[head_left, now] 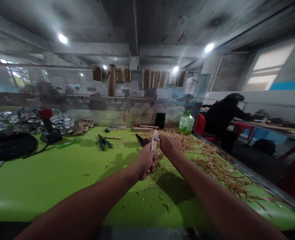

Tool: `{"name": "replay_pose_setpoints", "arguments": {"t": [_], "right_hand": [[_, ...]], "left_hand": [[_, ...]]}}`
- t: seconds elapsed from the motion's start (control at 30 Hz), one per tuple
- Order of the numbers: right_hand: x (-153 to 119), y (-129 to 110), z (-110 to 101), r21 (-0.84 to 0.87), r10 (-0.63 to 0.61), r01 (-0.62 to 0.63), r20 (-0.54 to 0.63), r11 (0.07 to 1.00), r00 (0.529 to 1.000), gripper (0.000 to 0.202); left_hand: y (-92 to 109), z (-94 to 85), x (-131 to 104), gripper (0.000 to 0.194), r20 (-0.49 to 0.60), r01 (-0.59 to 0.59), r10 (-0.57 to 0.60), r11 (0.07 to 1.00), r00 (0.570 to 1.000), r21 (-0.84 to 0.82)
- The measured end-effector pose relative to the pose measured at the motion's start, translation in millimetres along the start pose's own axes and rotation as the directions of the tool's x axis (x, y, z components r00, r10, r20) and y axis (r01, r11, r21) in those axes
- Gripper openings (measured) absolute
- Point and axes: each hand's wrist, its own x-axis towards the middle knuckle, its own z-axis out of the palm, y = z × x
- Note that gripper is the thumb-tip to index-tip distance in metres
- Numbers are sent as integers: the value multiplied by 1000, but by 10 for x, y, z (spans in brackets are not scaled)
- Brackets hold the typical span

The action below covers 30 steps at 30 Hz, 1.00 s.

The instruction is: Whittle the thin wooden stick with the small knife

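Note:
My left hand (147,160) is closed around the lower end of a pale wooden strip (153,143), which points up and away from me. Dark or blue marks show on the strip's face. Beside its upper part, my right hand (170,146) is closed on a small metal tool (157,139) that lies across the wood. Its handle is hidden in the fist, so I cannot tell its exact kind. Just left of the strip lies a dark, pointed object (140,140), partly hidden.
Wood shavings (207,160) cover the right side of the green tabletop (57,176). Pliers (103,142), a green cutter (69,143) and a cordless drill (48,125) lie to the left. A green bottle (186,123) stands at back right, before a perforated metal screen (134,100). A person (219,116) sits further right.

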Motion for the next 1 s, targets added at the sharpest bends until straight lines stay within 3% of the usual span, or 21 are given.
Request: {"name": "replay_pose_setpoints", "arguments": {"t": [0.17,0.37,0.47,0.57,0.63,0.7,0.8,0.9,1.0], "right_hand": [[63,152,1,-10,52,-52,-24,999,998,31],[147,233,83,20,60,-60,-36,998,998,32],[223,363,174,110,194,-193,5,975,981,34],[294,633,239,151,364,-376,100,914,926,36],[329,794,268,169,394,-406,98,898,914,38],[354,855,293,282,401,-399,53,873,915,38],[351,740,310,623,392,-323,28,713,919,38],[282,540,254,903,290,-196,84,382,953,45],[193,420,139,989,138,-130,120,67,983,50]], "left_hand": [[-10,52,-58,19,11,48,-49,994,999,94],[-67,20,-14,24,27,36,-39,995,999,97],[-45,48,-84,29,48,47,-53,991,997,127],[-31,115,-167,30,190,0,-21,994,982,108],[-30,126,-165,26,236,-23,11,998,972,50],[-26,78,-107,25,207,-8,8,1000,978,2],[-15,-77,28,31,165,23,-16,999,986,-38],[-15,-224,137,32,165,35,-32,999,986,-12],[-39,-292,194,28,185,39,-53,996,981,78]]}}
